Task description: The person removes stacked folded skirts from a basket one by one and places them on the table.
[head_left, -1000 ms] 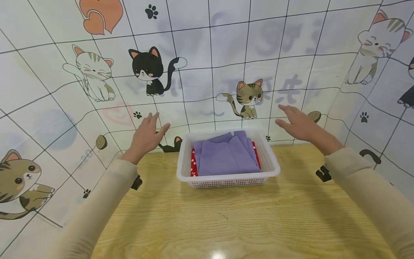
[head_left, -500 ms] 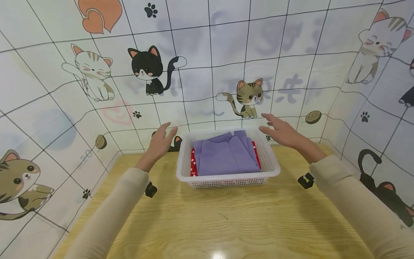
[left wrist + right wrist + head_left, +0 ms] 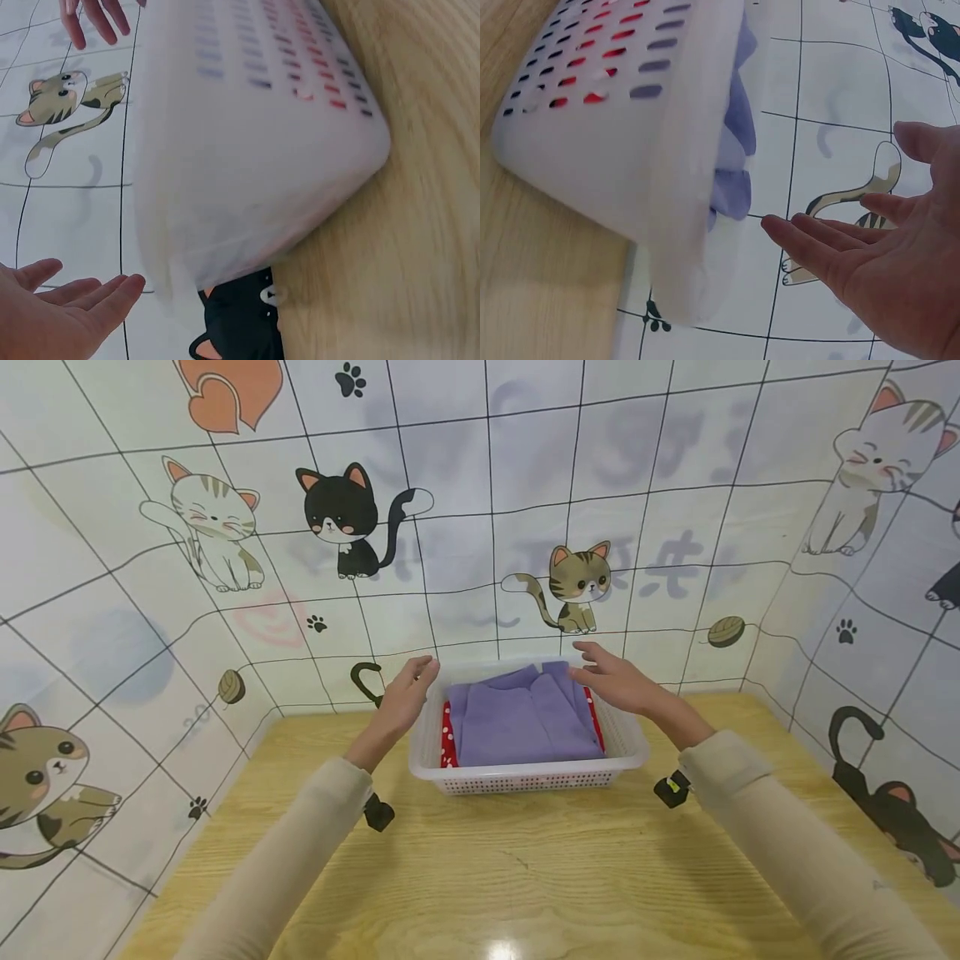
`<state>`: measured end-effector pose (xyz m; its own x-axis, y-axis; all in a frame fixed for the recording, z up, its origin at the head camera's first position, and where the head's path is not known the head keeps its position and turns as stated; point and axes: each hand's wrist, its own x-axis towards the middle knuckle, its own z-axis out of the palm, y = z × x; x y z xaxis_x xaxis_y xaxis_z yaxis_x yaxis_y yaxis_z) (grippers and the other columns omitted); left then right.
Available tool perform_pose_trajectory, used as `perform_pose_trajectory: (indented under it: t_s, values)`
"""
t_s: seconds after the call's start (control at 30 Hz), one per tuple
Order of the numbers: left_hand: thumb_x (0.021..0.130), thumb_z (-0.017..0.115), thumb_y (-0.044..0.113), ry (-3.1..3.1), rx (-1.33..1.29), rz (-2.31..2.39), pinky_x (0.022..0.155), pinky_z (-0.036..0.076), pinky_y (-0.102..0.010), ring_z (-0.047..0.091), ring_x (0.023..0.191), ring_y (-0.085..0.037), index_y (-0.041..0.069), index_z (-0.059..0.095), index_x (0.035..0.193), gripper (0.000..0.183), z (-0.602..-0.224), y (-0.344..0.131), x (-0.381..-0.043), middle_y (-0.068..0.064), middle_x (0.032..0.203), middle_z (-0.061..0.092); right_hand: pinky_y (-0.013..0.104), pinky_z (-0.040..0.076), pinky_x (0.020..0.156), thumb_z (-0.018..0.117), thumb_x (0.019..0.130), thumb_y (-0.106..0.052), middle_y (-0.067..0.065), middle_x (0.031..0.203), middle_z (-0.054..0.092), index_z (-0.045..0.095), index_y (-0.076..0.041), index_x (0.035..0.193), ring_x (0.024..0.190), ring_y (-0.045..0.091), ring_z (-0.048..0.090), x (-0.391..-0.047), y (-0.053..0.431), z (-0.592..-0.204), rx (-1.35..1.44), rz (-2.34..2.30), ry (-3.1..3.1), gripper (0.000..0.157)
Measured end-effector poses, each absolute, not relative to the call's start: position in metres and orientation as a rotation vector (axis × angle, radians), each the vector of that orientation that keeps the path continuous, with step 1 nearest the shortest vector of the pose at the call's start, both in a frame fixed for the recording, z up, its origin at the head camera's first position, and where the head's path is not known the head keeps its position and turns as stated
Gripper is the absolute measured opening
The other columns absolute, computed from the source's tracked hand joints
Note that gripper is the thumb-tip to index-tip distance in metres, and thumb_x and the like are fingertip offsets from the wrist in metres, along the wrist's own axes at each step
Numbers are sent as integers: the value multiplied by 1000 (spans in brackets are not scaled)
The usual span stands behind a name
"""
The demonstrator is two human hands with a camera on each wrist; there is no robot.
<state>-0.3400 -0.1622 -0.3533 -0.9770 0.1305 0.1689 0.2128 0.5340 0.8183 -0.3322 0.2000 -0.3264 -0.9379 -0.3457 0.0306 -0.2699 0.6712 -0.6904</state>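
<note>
A white plastic basket (image 3: pixel 525 768) with slotted sides stands on the table near the back wall. Folded purple cloth (image 3: pixel 525 722) lies in it, over a red cloth with white dots (image 3: pixel 448 739). My left hand (image 3: pixel 405 697) is at the basket's left back corner, fingers extended and holding nothing. Above the right back part of the basket, my right hand (image 3: pixel 618 683) reaches in with loose, straight fingers. In the right wrist view, purple cloth (image 3: pixel 736 142) shows above the basket rim, and the right hand (image 3: pixel 885 247) is apart from it.
A wood-grain table (image 3: pixel 517 860) spreads in front of the basket. Walls covered in a cat-print sheet (image 3: pixel 465 552) rise behind and at both sides. A small black device (image 3: pixel 378 812) hangs at the left wrist, another black device (image 3: pixel 672 789) at the right.
Both hands have moved inward and slightly down, from out beside the basket to its back corners. The basket and the cloths in it have stayed in place.
</note>
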Motion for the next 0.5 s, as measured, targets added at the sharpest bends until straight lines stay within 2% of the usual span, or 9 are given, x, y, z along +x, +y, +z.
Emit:
perform_pose_trajectory:
  t_s: [0.2,0.4,0.5]
  values:
    - [105,37,63,-2689,-275,-1521,122,32,-62,38,151,-39,20,39,157,67,-362,-149,-337,-13,162,42,64,34,120,45,110,-41,24,170,22,14,-10,166,153,46,31,-334,193,-335,-507,-1151,2743,71]
    - [104,38,66,-2685,-236,-1692,122,33,-60,40,149,-37,20,38,157,70,-367,-136,-336,-11,161,42,67,30,120,43,109,-44,29,168,22,15,-9,165,153,50,28,-334,186,-343,-463,-1143,2712,72]
    - [104,38,65,-2672,-192,-1807,124,30,-58,36,152,-36,18,37,158,71,-369,-129,-334,-9,162,40,67,28,122,43,109,-43,28,169,21,16,-6,164,155,49,23,-333,182,-347,-398,-1147,2711,72]
